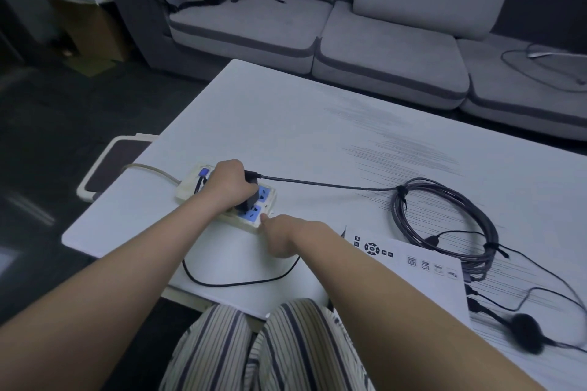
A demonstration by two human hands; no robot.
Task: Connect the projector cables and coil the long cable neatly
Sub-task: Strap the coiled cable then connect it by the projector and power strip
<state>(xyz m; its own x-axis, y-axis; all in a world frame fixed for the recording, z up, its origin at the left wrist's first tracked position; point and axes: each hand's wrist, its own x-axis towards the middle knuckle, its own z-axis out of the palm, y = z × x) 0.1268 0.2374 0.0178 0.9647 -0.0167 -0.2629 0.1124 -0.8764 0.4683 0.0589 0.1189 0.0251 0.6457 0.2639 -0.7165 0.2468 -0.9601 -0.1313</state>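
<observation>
The left hand point(230, 182) curls its grip round a black plug point(251, 187) at the power strip point(228, 197) on the bench point(286, 124) while the right hand point(281, 236), loosely curled and holding nothing, steadies the strip's near edge, so powering looks under way, with the long cable point(444, 225) lying already bundled beside the projector point(413, 276).

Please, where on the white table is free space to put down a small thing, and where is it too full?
Free: the far half of the table, between the power strip and the sofa. Also a small patch inside the black cable loop, near the left hand. Crowded: the right side, with the coiled cable, projector and its plugs.
</observation>
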